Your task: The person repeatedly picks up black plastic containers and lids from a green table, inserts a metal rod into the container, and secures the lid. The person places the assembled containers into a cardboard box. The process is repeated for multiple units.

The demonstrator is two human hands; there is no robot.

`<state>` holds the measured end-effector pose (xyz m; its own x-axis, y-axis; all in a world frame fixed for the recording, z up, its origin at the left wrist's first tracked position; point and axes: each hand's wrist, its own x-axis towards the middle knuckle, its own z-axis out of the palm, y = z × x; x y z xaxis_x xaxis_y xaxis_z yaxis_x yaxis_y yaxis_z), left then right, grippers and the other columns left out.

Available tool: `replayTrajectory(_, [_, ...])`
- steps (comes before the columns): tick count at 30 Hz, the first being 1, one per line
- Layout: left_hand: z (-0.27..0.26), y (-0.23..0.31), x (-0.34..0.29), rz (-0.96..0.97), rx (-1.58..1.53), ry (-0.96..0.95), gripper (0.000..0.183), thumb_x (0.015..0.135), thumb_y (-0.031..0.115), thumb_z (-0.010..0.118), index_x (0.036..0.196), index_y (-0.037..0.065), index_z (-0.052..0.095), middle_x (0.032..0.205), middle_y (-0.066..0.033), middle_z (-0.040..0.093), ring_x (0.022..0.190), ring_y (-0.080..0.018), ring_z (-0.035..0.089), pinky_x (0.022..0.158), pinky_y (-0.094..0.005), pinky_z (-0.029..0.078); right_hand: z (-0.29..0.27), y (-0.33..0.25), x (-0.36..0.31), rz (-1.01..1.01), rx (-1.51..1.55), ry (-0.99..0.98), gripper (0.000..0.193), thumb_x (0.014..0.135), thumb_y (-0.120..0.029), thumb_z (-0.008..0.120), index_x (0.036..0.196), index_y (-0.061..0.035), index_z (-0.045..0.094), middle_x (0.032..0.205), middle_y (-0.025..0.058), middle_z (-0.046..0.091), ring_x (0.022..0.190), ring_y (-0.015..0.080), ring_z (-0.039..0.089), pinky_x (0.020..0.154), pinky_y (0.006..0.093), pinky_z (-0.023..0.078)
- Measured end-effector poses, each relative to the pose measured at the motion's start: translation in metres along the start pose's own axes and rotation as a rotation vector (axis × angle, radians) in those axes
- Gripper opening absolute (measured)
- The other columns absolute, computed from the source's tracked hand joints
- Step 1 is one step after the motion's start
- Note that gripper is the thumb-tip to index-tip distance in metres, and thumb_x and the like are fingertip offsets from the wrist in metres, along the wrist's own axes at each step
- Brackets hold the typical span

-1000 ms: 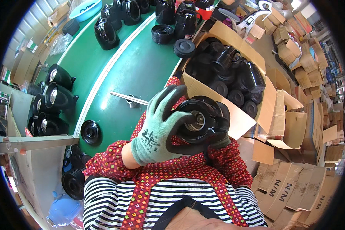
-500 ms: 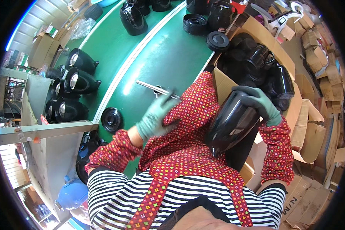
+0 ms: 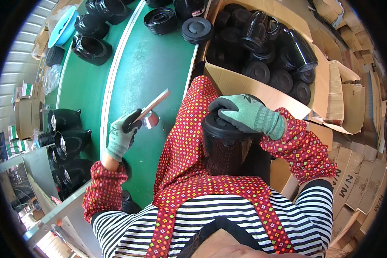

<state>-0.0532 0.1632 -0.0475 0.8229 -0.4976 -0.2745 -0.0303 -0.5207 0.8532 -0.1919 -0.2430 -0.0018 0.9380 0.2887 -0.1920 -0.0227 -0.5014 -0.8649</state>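
The green counter [image 3: 144, 69] is the largest thing here, taking up the left and middle. Beside it, an open cardboard box [image 3: 241, 86] is packed with black pots [image 3: 296, 49] and ridged discs [image 3: 281, 80]. Next in size is the red patterned apron [image 3: 180, 133], spread over the person's lap.

The black vessel [image 3: 222, 155] being worked on stands in the lap against the apron, roughly on end, its ridged round end facing up; whether that end is base or lid, I cannot tell. The gloved right hand [image 3: 243, 112] grasps this end from above, palm over the top and fingers bent toward the rim. Out over the counter, the gloved left hand [image 3: 122, 133] is closed around one end of a flat bar [image 3: 155, 104], whose free end points up and to the right. Smallest is a round metal piece [image 3: 151, 120] just below the bar; whether the two are joined is unclear.

The step in hand looks like taking up the bar while the vessel is steadied. The next move probably calls for bringing the bar across to the ridged end, with the right hand bracing firmly, since the smooth, rounded body could twist or tip on the soft cloth.
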Motion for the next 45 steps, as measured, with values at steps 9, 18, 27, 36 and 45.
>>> replayTrajectory(9, [0.054, 0.202, 0.001, 0.278, 0.109, -0.048, 0.041, 0.094, -0.005, 0.07, 0.135, 0.0, 0.07, 0.131, -0.0158, 0.067, 0.097, -0.0184, 0.067, 0.075, -0.0274, 0.054, -0.043, -0.036, 0.026, -0.577, -0.419, 0.618, 0.042, 0.096, -0.012, 0.065, 0.137, -0.0041, 0.068, 0.14, 0.0173, 0.063, 0.139, 0.0354, 0.054, 0.117, 0.0525, 0.04])
replayTrajectory(18, [0.095, 0.256, 0.059, 0.968, 0.13, -0.545, 0.057, 0.089, 0.032, 0.075, 0.135, -0.001, 0.068, 0.139, -0.0273, 0.061, 0.125, -0.0436, 0.062, 0.104, -0.0521, 0.051, -0.012, 0.059, 0.034, -0.468, 0.741, 0.142, 0.03, 0.096, -0.02, 0.072, 0.119, -0.0013, 0.07, 0.104, 0.0129, 0.069, 0.099, 0.0213, 0.068, 0.09, 0.0365, 0.054])
replayTrajectory(27, [0.221, 0.281, 0.034, 0.701, 0.759, -0.513, 0.035, 0.092, 0.029, 0.067, 0.114, 0.002, 0.069, 0.105, -0.0148, 0.069, 0.094, -0.0293, 0.07, 0.075, -0.0463, 0.055, -0.01, 0.041, 0.065, -0.673, 0.82, -0.336, 0.022, 0.103, -0.017, 0.061, 0.101, 0.002, 0.072, 0.11, 0.0179, 0.066, 0.114, 0.0314, 0.061, 0.108, 0.042, 0.045])
replayTrajectory(36, [0.227, 0.269, 0.011, 0.72, 0.668, -0.493, 0.051, 0.089, 0.029, 0.066, 0.129, -0.003, 0.064, 0.108, -0.0147, 0.065, 0.098, -0.0293, 0.065, 0.084, -0.0431, 0.054, 0.013, 0.022, 0.062, -0.588, 1.081, -0.519, 0.028, 0.099, -0.026, 0.068, 0.093, 0.0013, 0.074, 0.113, 0.0178, 0.068, 0.114, 0.0326, 0.063, 0.111, 0.0485, 0.043])
replayTrajectory(45, [0.237, 0.275, 0.009, 0.662, 0.798, -0.424, 0.056, 0.091, 0.029, 0.062, 0.137, -0.003, 0.062, 0.109, -0.0138, 0.063, 0.098, -0.0294, 0.062, 0.086, -0.0462, 0.051, 0.015, 0.022, 0.063, -0.612, 1.024, -0.589, 0.023, 0.098, -0.018, 0.068, 0.11, 0.002, 0.071, 0.124, 0.0192, 0.065, 0.123, 0.0375, 0.059, 0.114, 0.0517, 0.042])
